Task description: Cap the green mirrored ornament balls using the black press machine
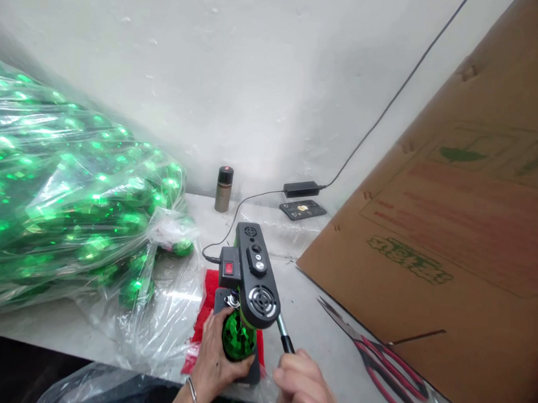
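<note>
Wrapped about a green faceted ball, the left hand's grip has fingers on the far left side and the thumb along the near edge. In the head view, the right hand is closed on the lower end of a black-handled lever, which slants from the machine toward the lower right. The ball sits at the near end of a black machine, partly covered by its head; whether they touch, I cannot tell. The machine head's long axis runs away from the person, leaning slightly left, with one rounded end pointing back toward them. The ball looks round. Red cloth lies under the machine on the bench. To the left is a clear plastic bag of similar balls; to the right, red-and-black scissors point away and left, beside a cardboard box.
</note>
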Demonstrator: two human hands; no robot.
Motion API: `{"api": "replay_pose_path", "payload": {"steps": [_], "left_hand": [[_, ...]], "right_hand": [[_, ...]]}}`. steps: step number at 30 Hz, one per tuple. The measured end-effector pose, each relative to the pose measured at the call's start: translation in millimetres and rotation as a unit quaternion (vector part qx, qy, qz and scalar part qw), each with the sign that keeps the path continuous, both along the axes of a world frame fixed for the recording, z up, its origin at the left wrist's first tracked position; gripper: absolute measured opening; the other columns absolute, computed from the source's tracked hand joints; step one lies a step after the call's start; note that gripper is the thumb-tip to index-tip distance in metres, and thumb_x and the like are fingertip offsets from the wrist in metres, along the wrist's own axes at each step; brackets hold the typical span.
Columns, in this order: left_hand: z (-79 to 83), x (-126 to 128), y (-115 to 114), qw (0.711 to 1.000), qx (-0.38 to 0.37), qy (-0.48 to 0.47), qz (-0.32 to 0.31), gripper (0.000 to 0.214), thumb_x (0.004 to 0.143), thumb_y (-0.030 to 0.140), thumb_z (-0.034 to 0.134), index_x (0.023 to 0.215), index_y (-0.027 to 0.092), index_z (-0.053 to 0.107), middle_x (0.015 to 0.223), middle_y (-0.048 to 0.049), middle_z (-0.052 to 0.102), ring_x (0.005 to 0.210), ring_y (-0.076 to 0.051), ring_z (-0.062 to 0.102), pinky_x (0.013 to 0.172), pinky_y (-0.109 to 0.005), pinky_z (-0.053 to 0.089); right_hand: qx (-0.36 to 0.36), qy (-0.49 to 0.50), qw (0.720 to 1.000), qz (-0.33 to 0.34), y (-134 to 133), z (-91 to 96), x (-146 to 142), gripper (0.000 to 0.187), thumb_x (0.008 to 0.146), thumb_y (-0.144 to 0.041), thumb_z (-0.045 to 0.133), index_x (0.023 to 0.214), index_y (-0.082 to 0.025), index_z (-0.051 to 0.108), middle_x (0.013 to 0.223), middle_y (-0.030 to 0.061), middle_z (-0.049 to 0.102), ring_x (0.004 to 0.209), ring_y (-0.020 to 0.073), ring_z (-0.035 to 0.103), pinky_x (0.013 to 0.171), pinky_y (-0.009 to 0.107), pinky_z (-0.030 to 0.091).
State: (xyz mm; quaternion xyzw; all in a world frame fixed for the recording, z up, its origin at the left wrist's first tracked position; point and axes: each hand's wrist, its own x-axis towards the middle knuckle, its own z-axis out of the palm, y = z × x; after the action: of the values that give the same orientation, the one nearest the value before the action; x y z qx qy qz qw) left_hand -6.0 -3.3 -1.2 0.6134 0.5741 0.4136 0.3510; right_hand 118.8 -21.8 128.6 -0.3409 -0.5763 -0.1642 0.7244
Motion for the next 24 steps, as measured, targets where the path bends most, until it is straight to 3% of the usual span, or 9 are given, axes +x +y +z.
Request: {"api": "replay_pose_path", "payload": {"steps": [8, 15, 24], "left_hand": [[-6.1, 1, 0, 1.0, 0.019, 0.005, 0.011, 0.078, 0.063, 0.033, 0.086, 0.136, 0.017, 0.066, 0.129, -0.0167, 0.078, 0.125, -0.043, 0.074, 0.113, -0.068, 0.058], [-7.4, 1, 2, 0.999, 0.035, 0.011, 0.006, 0.076, 0.063, 0.034, 0.086, 0.135, 0.019, 0.067, 0.13, -0.0158, 0.078, 0.125, -0.042, 0.074, 0.114, -0.068, 0.058], [-2.0, 1, 2, 1.0, 0.005, -0.002, 0.006, 0.08, 0.06, 0.033, 0.087, 0.136, 0.019, 0.066, 0.13, -0.0157, 0.077, 0.128, -0.043, 0.071, 0.117, -0.069, 0.054]], "right_hand": [[-0.009, -0.028, 1.0, -0.002, -2, 2.2, -2, 0.043, 0.116, -0.019, 0.045, 0.078, -0.019, 0.064, 0.057, -0.0072, 0.058, 0.043, 0.0068, 0.054, 0.055, 0.023, 0.054], [-0.02, 0.002, 1.0, -0.023, -7, -10.1, -7, 0.044, 0.117, -0.018, 0.042, 0.077, -0.02, 0.06, 0.058, -0.0076, 0.053, 0.046, 0.0079, 0.053, 0.065, 0.027, 0.059], [-0.041, 0.051, 0.998, 0.025, -11, -18.1, -9, 0.043, 0.114, -0.02, 0.047, 0.073, -0.02, 0.056, 0.064, -0.0051, 0.054, 0.05, 0.0091, 0.05, 0.063, 0.028, 0.051]]}}
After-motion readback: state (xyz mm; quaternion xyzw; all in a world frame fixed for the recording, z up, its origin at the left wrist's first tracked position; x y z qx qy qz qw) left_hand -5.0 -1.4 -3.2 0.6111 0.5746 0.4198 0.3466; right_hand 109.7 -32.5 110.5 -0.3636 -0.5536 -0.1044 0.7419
